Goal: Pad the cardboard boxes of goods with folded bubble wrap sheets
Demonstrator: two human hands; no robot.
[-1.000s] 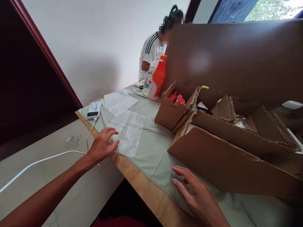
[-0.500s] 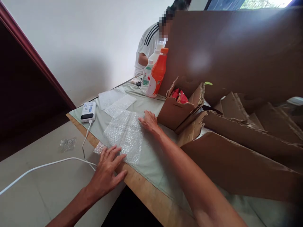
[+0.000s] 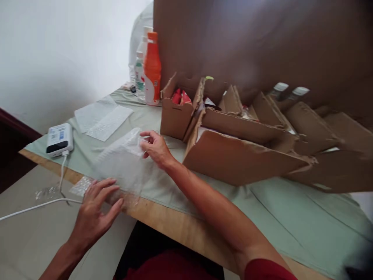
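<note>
A clear bubble wrap sheet (image 3: 121,159) is partly raised off the green cloth, blurred by motion. My right hand (image 3: 154,147) pinches its far right corner between thumb and fingers. Along the table's front edge, my left hand (image 3: 97,204) has its fingers spread, beside the near side of the sheet. A small bubble wrap piece (image 3: 81,186) lies at the edge by the left fingertips. Farther back, two flat sheets rest on the cloth, the nearer one a white bubble wrap piece (image 3: 110,122).
A white power bank (image 3: 60,139) with a cable (image 3: 43,205) sits at the left corner. An orange bottle (image 3: 152,70) stands at the back beside clear bottles. Cardboard compartments (image 3: 233,159) holding red packets fill the right, before a large brown board (image 3: 233,42).
My right hand has closed on the bubble wrap's corner and lifted it from the cloth. My view has swung right, and the person behind the bottles is now mostly hidden.
</note>
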